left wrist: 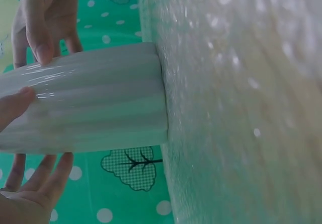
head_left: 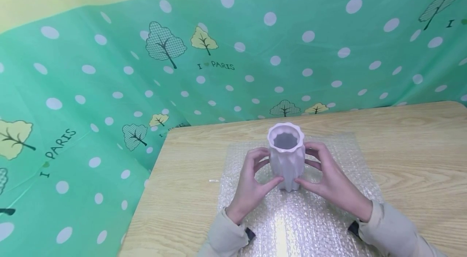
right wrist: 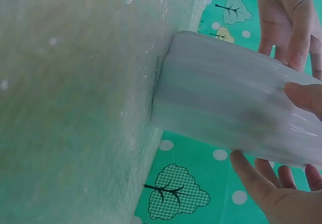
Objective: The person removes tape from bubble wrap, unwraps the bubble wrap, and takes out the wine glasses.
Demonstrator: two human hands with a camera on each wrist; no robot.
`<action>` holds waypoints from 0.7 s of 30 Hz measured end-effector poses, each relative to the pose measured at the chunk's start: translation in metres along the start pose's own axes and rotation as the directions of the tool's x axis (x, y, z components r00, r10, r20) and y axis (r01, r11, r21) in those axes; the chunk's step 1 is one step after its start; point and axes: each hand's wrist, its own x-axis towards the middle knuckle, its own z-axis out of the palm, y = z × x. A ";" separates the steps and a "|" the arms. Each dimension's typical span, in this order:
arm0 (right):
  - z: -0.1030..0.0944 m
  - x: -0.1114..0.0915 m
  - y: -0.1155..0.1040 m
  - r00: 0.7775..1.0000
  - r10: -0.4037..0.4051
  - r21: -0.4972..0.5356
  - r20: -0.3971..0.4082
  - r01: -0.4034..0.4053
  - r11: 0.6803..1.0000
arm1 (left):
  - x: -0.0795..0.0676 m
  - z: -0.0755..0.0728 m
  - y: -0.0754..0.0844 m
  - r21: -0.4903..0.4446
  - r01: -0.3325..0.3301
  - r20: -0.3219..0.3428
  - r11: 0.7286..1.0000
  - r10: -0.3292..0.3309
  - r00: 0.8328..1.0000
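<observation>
A white vase (head_left: 287, 159) with a scalloped rim and fluted sides stands upright on a sheet of bubble wrap (head_left: 292, 224). My left hand (head_left: 253, 182) holds its left side, thumb at the front and fingers curving behind. From the right, my right hand (head_left: 330, 180) grips it the same way. Both wrist views show the glossy vase (left wrist: 100, 100) with its base on the bubble wrap (right wrist: 75, 108). Seen from above, the vase's opening is dark inside, and its bottom is hidden.
The bubble wrap lies over a light wooden table (head_left: 182, 192). A green curtain (head_left: 109, 107) with white dots and printed trees hangs behind and to the left of the table. Dark straps (head_left: 249, 234) show at both sleeve cuffs.
</observation>
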 end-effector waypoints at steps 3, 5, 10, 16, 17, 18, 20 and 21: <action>0.000 0.000 -0.001 1.000 0.011 -0.009 0.002 -0.011 1.000 | 0.001 -0.001 0.006 -0.006 0.022 0.001 1.000 -0.022 1.000; 0.001 0.000 -0.001 1.000 0.014 -0.018 0.005 -0.014 1.000 | 0.002 -0.002 0.013 -0.008 0.036 0.002 0.999 -0.036 0.999; -0.001 0.000 -0.001 1.000 0.003 -0.095 0.017 -0.001 0.996 | 0.005 -0.004 0.029 0.013 0.053 0.008 0.999 -0.053 0.999; -0.004 0.000 0.001 0.999 -0.013 -0.156 0.035 0.018 0.988 | 0.006 -0.008 0.033 0.026 0.101 0.024 0.995 -0.102 0.994; -0.004 0.000 0.002 0.999 -0.015 -0.155 0.037 0.021 0.988 | 0.006 -0.008 0.033 0.027 0.113 0.027 0.993 -0.114 0.993; -0.004 0.000 0.002 0.999 -0.017 -0.157 0.037 0.023 0.987 | 0.005 -0.009 0.032 0.030 0.119 0.028 0.992 -0.120 0.992; -0.004 0.000 0.003 0.999 -0.025 -0.160 0.038 0.031 0.987 | 0.004 -0.011 0.030 0.053 0.129 0.031 0.990 -0.131 0.991; -0.005 -0.001 0.004 0.999 -0.026 -0.160 0.040 0.032 0.987 | 0.003 -0.012 0.029 0.071 0.129 0.033 0.989 -0.131 0.991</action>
